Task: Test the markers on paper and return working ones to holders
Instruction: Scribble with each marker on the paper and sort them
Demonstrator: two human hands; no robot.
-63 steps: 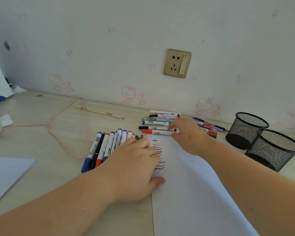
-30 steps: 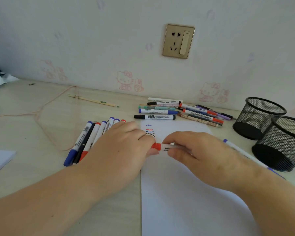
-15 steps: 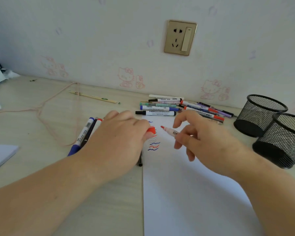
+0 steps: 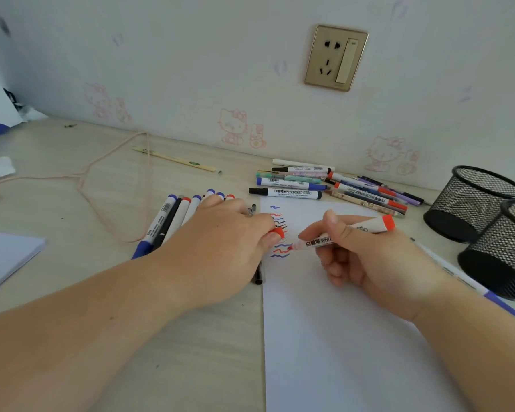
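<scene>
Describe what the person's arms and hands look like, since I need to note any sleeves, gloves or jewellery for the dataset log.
Both forearms are bare right up to the bottom frame edge, with no sleeves in view. The left hand and the right hand wear no gloves. No rings, watch, bracelet or wristband show on either. The fingernails that show are short and unpainted.

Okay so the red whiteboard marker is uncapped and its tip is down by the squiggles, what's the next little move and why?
Probably drag the red whiteboard marker in the right hand sideways for a short squiggle: its tip sits at the white paper sheet, and the left hand pinches the red cap.
</scene>
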